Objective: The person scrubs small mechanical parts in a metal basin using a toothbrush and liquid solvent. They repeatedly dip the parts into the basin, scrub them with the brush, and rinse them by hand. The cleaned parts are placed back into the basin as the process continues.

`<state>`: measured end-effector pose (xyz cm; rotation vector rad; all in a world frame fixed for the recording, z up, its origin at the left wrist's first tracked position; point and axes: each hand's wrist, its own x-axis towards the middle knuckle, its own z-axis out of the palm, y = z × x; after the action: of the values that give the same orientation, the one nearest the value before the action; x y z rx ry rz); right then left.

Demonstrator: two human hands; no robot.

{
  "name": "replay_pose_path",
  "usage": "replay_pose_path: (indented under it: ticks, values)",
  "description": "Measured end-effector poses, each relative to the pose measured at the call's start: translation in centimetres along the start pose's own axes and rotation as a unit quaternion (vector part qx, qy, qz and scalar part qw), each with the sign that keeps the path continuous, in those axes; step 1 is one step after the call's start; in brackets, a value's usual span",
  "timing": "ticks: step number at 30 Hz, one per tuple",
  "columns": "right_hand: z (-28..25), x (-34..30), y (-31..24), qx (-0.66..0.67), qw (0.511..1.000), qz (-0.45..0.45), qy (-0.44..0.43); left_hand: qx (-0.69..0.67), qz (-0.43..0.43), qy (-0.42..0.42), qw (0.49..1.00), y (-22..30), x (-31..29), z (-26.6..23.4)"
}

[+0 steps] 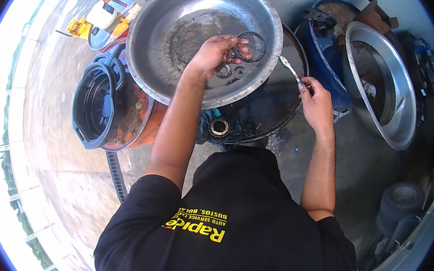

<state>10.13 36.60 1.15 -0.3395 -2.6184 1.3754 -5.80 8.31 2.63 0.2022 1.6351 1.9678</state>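
My left hand (219, 55) is closed on a dark, wet-looking ring (264, 49), held up above a wide metal basin (150, 73). To the right, my right hand (315, 103) grips a small pale brush (291, 70), much like a toothbrush. The brush head points toward the basin's right rim, apart from the ring. A small round metal part (224, 72) lies in the basin below my left hand. Just outside the near rim, a round part with a dark centre (219, 127) rests beside a blue-green rag (206, 120).
The basin sits on a dark drum top (260, 118). At left, a black drain pan (93, 101) rests by an orange drum (139, 113). A blue drum (327, 57) and a second metal basin (402, 115) stand at right. Yellow and white items (103, 16) are at far left.
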Motion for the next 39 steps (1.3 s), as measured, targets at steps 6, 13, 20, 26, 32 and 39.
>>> replay_pose_path:
  ticks: [6, 13, 20, 26, 32, 39]
  values:
    - [3.4, 1.3, -1.7, 0.108, 0.993, -0.052, 0.018, -0.081, 0.036, -0.010, 0.996, 0.3, -1.8, -1.3]
    - [7.6, 1.7, -5.8, 0.074, 0.993, -0.087, -0.032, -0.305, 0.121, 0.106, 0.939, -1.5, -1.9, -1.8]
    - [10.3, 0.8, -7.8, 0.006, 0.993, -0.107, -0.054, -0.387, 0.124, 0.087, 0.909, -0.6, -2.7, -1.7]
    - [12.1, -0.7, -8.5, -0.039, 0.987, -0.137, -0.071, -0.431, 0.148, 0.092, 0.885, -1.8, -1.7, -2.9]
    - [12.9, 0.1, -9.4, -0.064, 0.986, -0.146, -0.054, -0.447, 0.199, 0.154, 0.858, -0.3, -1.5, -1.9]
    - [12.9, -1.1, -11.6, -0.037, 0.984, -0.153, -0.084, -0.482, 0.234, 0.196, 0.821, -0.2, -1.3, -3.0]
